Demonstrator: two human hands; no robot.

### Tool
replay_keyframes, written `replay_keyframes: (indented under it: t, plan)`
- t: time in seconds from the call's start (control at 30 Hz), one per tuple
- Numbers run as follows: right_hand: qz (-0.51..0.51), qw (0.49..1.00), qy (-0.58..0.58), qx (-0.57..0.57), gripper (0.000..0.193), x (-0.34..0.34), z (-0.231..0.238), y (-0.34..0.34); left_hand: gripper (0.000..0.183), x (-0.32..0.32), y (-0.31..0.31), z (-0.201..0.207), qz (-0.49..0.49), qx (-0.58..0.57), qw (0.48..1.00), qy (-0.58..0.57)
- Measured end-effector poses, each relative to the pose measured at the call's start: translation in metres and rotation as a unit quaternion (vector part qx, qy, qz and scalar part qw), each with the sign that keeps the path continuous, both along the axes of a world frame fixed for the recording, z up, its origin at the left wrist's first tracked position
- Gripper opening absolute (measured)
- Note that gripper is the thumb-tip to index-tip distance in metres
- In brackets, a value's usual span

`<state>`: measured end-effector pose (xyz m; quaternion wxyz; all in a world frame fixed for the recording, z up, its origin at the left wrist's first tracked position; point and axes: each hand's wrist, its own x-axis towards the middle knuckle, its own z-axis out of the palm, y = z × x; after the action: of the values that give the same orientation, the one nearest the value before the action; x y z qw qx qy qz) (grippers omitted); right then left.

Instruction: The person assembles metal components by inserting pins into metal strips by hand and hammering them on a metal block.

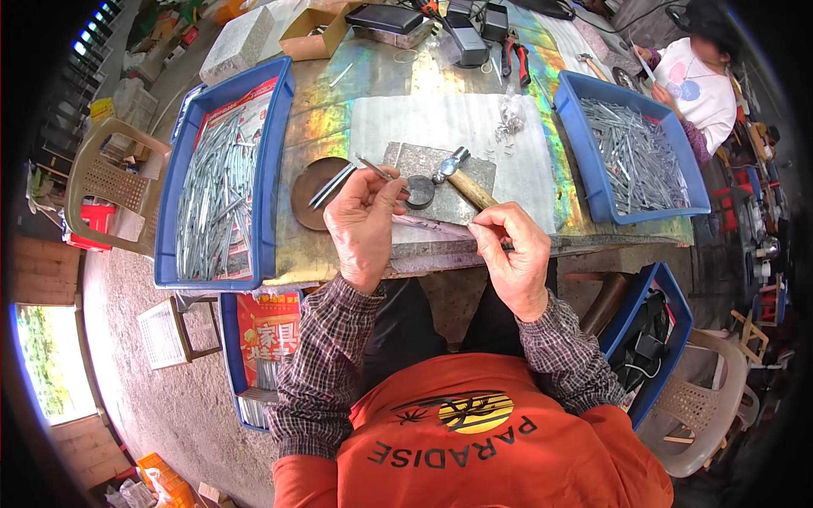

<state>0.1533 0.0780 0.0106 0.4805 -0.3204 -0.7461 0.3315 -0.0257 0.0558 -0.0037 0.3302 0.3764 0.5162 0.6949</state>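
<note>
My left hand (pixel 360 222) is closed around several thin metal strips (pixel 331 188), whose ends stick out to its left. Another slim metal piece (pixel 375 168) shows at its fingertips. Thumb and finger of my right hand (pixel 515 258) are pinched together near the table's front edge; what they hold is too small to make out. Between and beyond my hands lies a grey stone slab (pixel 406 157). On it rest a hammer with a wooden handle (pixel 471 188) and a small dark round metal block (pixel 421 193). Left of my left hand is a brown round disc (pixel 306 193).
Blue trays of metal strips stand at the left (pixel 284 110) and right (pixel 566 102). Small clear bits (pixel 510 114) lie on a white sheet (pixel 381 114). Farther back are red-handled pliers (pixel 515 61) and a cardboard box (pixel 309 42). A person (pixel 699 85) works at far right.
</note>
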Motion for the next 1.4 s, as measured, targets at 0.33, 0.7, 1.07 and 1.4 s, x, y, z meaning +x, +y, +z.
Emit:
replay_keyframes:
  t: [0.33,0.7,1.07,1.4]
  plan:
    - [0.012,1.000,0.002,-0.011,0.008,0.001,-0.006,0.002,0.006,0.005,0.001,0.002,0.016,-0.015,0.997,0.073]
    - [0.028,0.999,-0.030,-0.009,0.013,-0.002,0.009,0.011,0.010,0.008,0.000,0.003,0.055,0.005,0.958,0.282]
    - [0.121,0.976,-0.109,0.143,0.015,-0.049,0.042,0.042,0.019,0.011,-0.003,0.005,0.072,0.029,0.948,0.308]
    - [0.107,0.962,-0.078,0.238,0.014,-0.047,0.021,0.033,0.019,0.011,-0.002,-0.001,0.090,0.056,0.943,0.317]
